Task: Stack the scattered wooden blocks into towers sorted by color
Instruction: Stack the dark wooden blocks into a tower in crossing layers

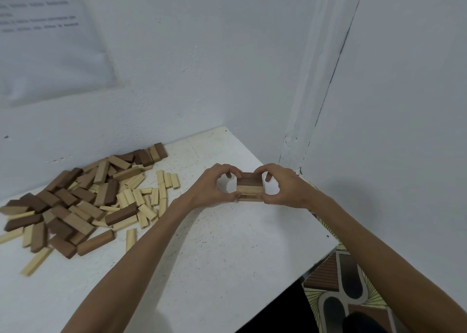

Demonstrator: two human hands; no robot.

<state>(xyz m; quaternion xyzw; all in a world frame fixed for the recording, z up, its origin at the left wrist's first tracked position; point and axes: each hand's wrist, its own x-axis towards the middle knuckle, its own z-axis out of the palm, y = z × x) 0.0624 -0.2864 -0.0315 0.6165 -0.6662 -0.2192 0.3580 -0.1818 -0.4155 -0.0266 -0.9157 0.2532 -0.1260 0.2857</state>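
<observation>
1. Two hands meet over a small stack (249, 188) of wooden blocks standing on the white bench (227, 257), towards its far right corner.
2. The left hand (214, 184) grasps the stack's left end, fingers curled over the far top edge and thumb against the near lower edge.
3. The right hand (280, 186) grasps the right end in the same way, fingers arched over the top and thumb low at the near side.
4. On top of the stack, a dark brown block (249, 178) lies at the far side with a tan block (249, 189) touching it on the near side; a pale layer shows beneath them, partly hidden by the thumbs.
5. A loose pile of blocks (75, 201) lies well apart on the bench's left side against the wall (202, 67), with dark brown, tan and thinner pale pieces mixed and overlapping.
6. Three pale blocks (168, 179) lie side by side at the pile's right edge, between the pile and the left hand.
7. One pale block (131, 239) lies alone just beside the left forearm.
8. A printed sheet (50, 42) hangs on the wall above the pile; its text is too blurred to read.
9. A patterned floor (348, 282) shows past the bench's near right edge.
</observation>
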